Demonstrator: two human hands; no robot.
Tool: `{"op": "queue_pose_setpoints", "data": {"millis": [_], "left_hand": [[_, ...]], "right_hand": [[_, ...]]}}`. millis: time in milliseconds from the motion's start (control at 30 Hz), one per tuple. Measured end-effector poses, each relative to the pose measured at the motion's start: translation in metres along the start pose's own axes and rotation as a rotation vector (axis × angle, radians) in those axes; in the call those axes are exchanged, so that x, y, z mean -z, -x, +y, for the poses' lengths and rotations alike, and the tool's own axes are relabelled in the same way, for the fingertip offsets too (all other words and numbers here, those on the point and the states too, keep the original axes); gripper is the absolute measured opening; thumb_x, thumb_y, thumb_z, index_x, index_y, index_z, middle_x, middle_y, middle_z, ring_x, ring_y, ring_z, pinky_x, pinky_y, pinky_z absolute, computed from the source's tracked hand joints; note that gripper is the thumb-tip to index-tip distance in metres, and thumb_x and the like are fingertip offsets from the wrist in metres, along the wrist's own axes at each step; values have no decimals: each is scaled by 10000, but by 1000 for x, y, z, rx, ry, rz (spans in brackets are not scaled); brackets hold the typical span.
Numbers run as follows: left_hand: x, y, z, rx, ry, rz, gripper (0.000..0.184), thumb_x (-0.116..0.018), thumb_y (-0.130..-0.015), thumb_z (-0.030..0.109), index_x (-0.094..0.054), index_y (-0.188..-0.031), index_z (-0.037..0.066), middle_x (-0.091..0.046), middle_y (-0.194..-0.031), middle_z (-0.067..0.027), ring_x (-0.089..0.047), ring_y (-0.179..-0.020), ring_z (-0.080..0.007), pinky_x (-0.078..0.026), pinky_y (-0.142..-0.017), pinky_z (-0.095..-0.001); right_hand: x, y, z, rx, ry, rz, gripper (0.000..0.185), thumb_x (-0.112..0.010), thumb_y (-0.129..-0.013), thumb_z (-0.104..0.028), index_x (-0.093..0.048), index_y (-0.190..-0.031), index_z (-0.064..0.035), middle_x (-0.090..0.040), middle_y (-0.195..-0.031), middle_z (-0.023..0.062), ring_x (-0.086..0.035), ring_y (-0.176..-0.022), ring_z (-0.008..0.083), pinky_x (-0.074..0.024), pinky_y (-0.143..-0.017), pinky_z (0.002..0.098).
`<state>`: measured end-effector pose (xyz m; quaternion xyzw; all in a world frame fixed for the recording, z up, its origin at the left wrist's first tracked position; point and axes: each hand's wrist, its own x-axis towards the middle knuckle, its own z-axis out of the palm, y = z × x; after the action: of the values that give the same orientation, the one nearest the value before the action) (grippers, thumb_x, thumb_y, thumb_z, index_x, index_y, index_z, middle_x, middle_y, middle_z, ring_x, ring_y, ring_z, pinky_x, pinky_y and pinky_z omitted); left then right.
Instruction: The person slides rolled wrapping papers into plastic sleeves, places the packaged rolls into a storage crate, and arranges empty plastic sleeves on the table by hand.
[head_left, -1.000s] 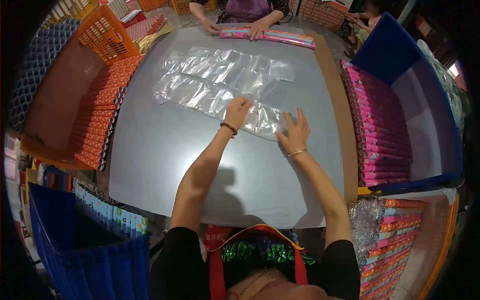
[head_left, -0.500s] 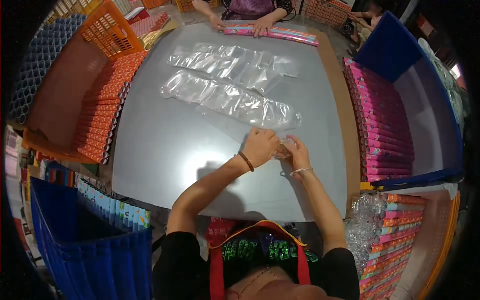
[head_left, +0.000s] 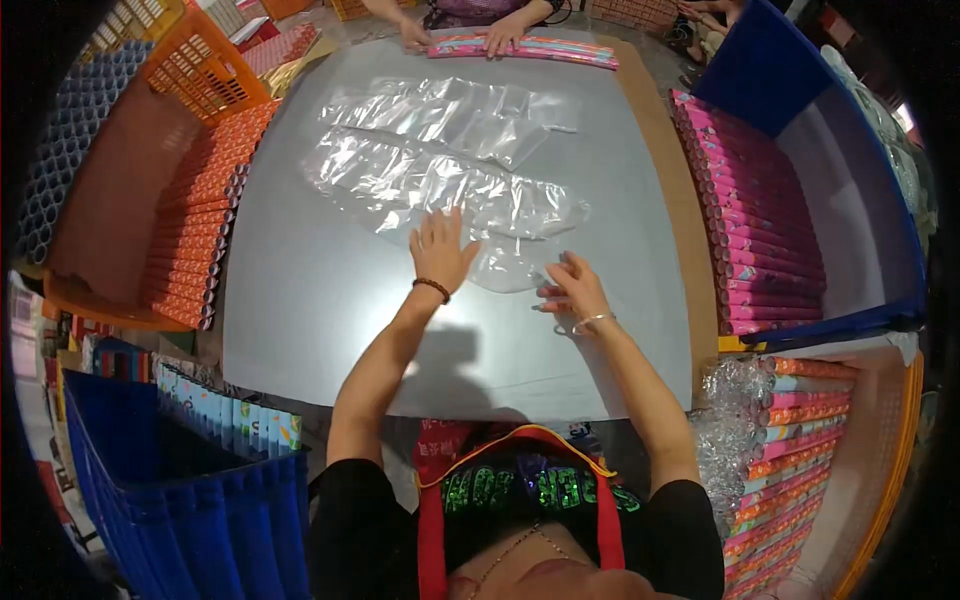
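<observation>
Clear plastic sleeves lie in two overlapping, crinkled rows across the grey table. My left hand is spread flat with its fingers apart, at the near edge of the closer row. To its right, my right hand hovers near the table with its fingers loosely apart and nothing visible in them. Between the two hands a rounded end of clear plastic lies on the tabletop.
Across the table, a co-worker's hands rest on patterned rolls. An orange crate holds orange rolls on the left. Pink rolls fill a blue bin on the right. Wrapped rolls and a blue crate stand nearer me.
My hands have come apart and released the bunched clear plastic they were holding together. My left hand moved left and flattened out. The plastic now lies spread out.
</observation>
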<state>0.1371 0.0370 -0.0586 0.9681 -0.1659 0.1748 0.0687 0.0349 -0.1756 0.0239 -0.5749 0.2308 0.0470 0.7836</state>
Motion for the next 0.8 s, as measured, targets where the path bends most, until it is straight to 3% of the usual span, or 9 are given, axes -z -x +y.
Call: {"op": "queue_pose_setpoints", "data": {"millis": [67,200,433,500,567,600,667,733,800], "left_hand": [[3,13,13,50,11,-45,656,-495,-843,462,-324,-1359,95,-336,-1352,-212,-299,-1258,-360,-242,-965,-551],[22,40,37,95,91,-131,683,-479,-843,495,-323,-1357,73,-295,-1378,-236,-267,-1280,-363,-212,-983,-554],[49,68,31,-19,95,13,530,-549,-811,440,-505,-1199,82,-425,-1289,-138,-388,-1158,-306,-314,-852,-497],[61,67,39,-42,321,11,424,-606,-797,319,-536,-1134,72,-519,-1142,-91,-456,-1059,-282,-344,-830,-432],[68,58,50,-197,657,75,347,-661,-777,202,-531,-1041,18,-586,-897,-80,-546,-835,-208,-418,-744,-323],[69,58,60,-208,668,68,347,-661,-777,202,-531,-1041,18,-586,-897,-80,-546,-835,-208,-418,-744,-323],[75,56,79,234,1224,-410,368,-695,-754,262,-522,-955,8,-573,-786,-94,-557,-719,-197,-460,-659,-308],[86,52,87,227,1166,-487,399,-700,-757,303,-503,-907,-10,-580,-796,-95,-551,-709,-151,-461,-641,-281],[77,57,93,196,1206,-524,347,-713,-754,168,-470,-934,-3,-559,-773,-41,-510,-687,-83,-448,-589,-235]], "right_hand": [[-13,-4,-4,-186,84,-91,672,-629,-817,-190,-260,-1320,59,-527,-999,187,-590,-677,209,-526,-525,285],[20,-28,43,-135,55,-283,434,-609,-808,-112,-462,-1149,112,-599,-830,155,-591,-651,180,-508,-509,266],[48,8,38,-177,133,-178,158,-598,-797,-40,-546,-879,84,-582,-724,115,-534,-541,157,-420,-443,250],[30,26,20,-94,189,-124,192,-632,-779,-45,-475,-681,5,-523,-644,74,-477,-507,128,-381,-416,245],[26,20,37,-41,-5,-173,206,-641,-777,-59,-473,-668,-10,-519,-636,60,-486,-520,115,-380,-421,242],[22,22,38,-40,-8,-156,206,-641,-777,-59,-473,-668,-10,-519,-636,60,-486,-520,115,-380,-421,242],[11,24,39,-9,73,-172,245,-612,-813,-134,-454,-644,-56,-501,-633,34,-473,-545,96,-395,-491,249],[7,23,40,10,96,-176,253,-624,-816,-166,-472,-652,-48,-517,-647,33,-468,-546,85,-385,-478,239],[1,26,40,24,120,-178,267,-637,-819,-197,-490,-661,-39,-534,-660,32,-463,-547,74,-375,-464,230]]}}
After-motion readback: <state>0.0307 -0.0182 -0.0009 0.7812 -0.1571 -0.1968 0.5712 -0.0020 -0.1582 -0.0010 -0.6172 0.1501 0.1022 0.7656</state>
